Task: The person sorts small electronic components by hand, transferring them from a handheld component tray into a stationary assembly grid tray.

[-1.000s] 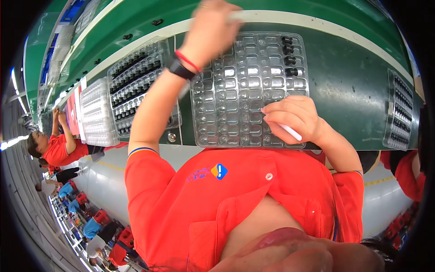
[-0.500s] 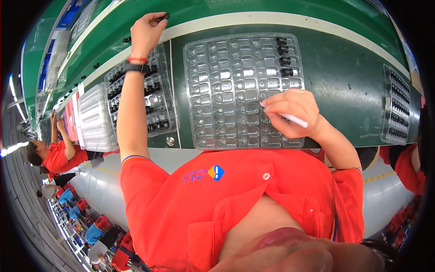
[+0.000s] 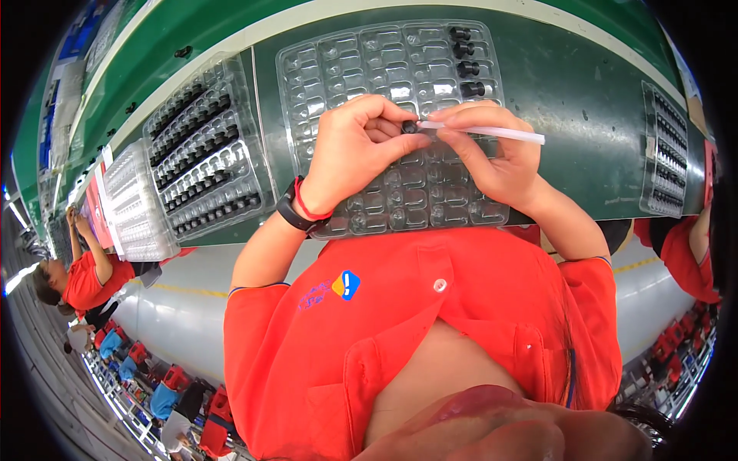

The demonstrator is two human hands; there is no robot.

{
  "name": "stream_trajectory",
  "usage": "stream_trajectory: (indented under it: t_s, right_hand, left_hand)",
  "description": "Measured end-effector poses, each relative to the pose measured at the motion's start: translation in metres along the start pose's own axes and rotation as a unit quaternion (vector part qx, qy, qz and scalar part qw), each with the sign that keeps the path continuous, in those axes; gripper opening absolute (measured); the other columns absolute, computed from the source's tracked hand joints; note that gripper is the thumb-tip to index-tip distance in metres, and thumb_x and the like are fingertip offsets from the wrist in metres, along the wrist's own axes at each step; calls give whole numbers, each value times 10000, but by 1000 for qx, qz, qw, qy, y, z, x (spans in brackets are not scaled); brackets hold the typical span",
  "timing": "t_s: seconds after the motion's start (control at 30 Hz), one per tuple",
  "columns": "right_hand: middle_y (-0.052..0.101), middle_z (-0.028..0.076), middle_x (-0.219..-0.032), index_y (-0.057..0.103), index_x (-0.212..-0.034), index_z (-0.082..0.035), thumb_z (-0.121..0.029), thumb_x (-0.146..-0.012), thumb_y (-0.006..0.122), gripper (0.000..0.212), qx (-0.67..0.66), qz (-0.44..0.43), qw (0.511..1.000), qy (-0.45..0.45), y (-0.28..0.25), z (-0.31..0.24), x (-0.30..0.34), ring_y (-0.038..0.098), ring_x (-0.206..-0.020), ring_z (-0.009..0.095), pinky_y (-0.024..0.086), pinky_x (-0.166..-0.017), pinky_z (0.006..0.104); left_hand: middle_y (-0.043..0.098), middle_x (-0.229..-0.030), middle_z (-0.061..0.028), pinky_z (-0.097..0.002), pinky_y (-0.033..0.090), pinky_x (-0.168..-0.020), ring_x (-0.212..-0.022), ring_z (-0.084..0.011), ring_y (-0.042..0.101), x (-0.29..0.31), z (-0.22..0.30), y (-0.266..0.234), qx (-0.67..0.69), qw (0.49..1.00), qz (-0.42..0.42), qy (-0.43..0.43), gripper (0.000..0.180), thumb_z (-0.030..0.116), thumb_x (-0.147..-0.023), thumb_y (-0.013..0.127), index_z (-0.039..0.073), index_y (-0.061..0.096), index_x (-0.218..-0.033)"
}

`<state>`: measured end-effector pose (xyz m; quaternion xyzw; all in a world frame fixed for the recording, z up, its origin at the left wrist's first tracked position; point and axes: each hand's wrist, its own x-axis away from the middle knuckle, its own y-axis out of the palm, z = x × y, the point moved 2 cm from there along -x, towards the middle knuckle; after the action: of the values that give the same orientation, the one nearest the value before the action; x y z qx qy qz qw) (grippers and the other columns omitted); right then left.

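Note:
Above a clear plastic tray (image 3: 296,81) my two hands meet. My left hand (image 3: 350,150) pinches a small black cylindrical part (image 3: 410,127) between thumb and fingertips. In my right hand (image 3: 500,157) is a thin white stick (image 3: 503,134), held like a pen. Its pinkish tip touches or nearly touches the black part; I cannot tell which. Several black parts (image 3: 464,51) lie in the far end of the tray's rightmost column. The pockets under my hands are partly hidden.
A filled tray of black parts (image 3: 201,146) lies to the left, beside stacked clear trays (image 3: 138,203). Another filled tray (image 3: 666,154) is at far right. On the green strip beyond the pale rail sits a loose black part (image 3: 183,51). A co-worker (image 3: 100,253) works at left.
My left hand has come back from the green strip at far left to the tray's middle, bringing a black part. My right hand has shifted towards it, turning the white stick nearly level.

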<state>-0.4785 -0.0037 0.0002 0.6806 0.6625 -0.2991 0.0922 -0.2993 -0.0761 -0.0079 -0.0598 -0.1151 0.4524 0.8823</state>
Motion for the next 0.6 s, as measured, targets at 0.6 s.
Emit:
stream_trajectory:
  t_s: [0.6]
  right_hand:
    - [689, 140, -965, 620, -968, 15, 103, -814, 647, 179, 30, -38, 998, 34, 8, 2, 1, 684, -914, 237, 555, -781, 306]
  left_hand:
    - [675, -825, -74, -203, 549, -639, -707, -103, 683, 1, -1, 2, -26, 999, -1, 32, 191, 28, -751, 777, -33, 659, -889]
